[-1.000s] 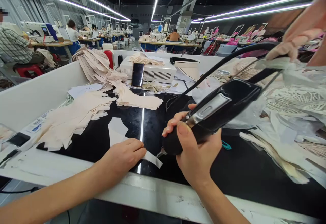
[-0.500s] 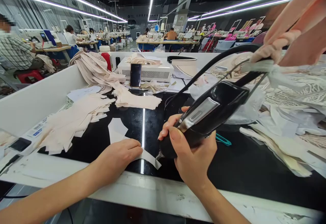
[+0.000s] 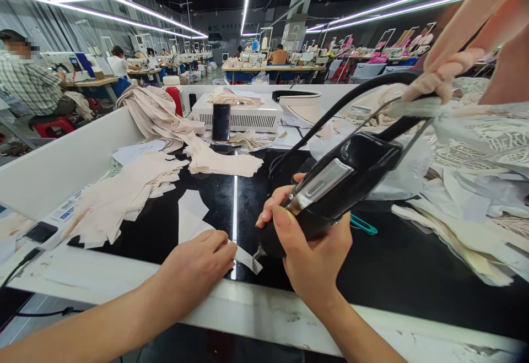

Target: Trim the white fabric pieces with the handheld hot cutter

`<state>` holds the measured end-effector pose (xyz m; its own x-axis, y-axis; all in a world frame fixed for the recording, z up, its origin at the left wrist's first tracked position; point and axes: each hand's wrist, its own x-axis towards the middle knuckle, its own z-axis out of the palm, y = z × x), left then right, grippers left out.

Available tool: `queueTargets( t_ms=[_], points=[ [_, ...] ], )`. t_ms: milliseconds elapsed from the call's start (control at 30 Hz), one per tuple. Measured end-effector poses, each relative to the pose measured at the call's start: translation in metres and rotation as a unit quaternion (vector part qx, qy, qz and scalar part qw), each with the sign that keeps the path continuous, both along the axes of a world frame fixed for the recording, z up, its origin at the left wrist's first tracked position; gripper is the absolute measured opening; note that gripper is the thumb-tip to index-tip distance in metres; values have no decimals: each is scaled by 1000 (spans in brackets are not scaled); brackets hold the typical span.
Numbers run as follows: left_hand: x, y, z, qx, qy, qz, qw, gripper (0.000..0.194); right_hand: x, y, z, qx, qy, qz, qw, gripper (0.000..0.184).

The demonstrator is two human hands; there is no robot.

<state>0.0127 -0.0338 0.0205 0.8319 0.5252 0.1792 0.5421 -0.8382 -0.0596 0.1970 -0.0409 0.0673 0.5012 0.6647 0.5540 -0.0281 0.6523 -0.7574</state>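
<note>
A glossy black work surface [image 3: 392, 275] spreads inside a white frame, mirroring a ceiling light as a thin bright stripe. Above it slants a long black tool [image 3: 355, 164], smooth and shiny, with a silver metal plate on its side. Soft beige fabric pieces [image 3: 132, 187] lie in a layered, jagged-edged stack at the left. The person's right hand [image 3: 316, 242] wraps its fingers around the tool's lower body. The left hand [image 3: 202, 258] rests on the white piece [image 3: 190, 209], fingers curled close together; whether they pinch it cannot be told. That piece, flat and curved, lies on the black surface, its middle hidden beneath the left hand and its narrow end at the tool's small tip; contact there is hard to make out. Both forearms are cut off by the lower edge. A teal clip [image 3: 363, 224], slim and looped, lies partly hidden behind the right hand.
</note>
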Motion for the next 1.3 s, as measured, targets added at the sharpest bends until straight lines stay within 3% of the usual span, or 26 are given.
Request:
queueTargets(
  t_ms=[33, 167, 300, 433, 667, 1300],
  points=[
    [1, -3, 0, 8, -1, 2, 1000, 4, 0, 0, 0, 1, -1, -1, 1000, 37],
    [1, -14, -8, 50, -17, -5, 999, 46, 1, -2, -1, 1, 1, 1, 1000, 35],
    [-1, -19, -24, 82, -45, -8, 996, 62, 4, -2, 1, -12, -1, 26, 1000, 37],
    [0, -21, -32, 93, -65, -7, 993, 62, 6, 9, 4, -11, 9, 52, 999, 42],
    [6, -22, -30, 75, -83, 3, 994, 63, -1, 30, 1, -8, 21, 81, 996, 43],
    [7, -21, -34, 36, -117, -2, 992, 52, -3, 28, 2, -16, 18, 95, 995, 46]
  ],
)
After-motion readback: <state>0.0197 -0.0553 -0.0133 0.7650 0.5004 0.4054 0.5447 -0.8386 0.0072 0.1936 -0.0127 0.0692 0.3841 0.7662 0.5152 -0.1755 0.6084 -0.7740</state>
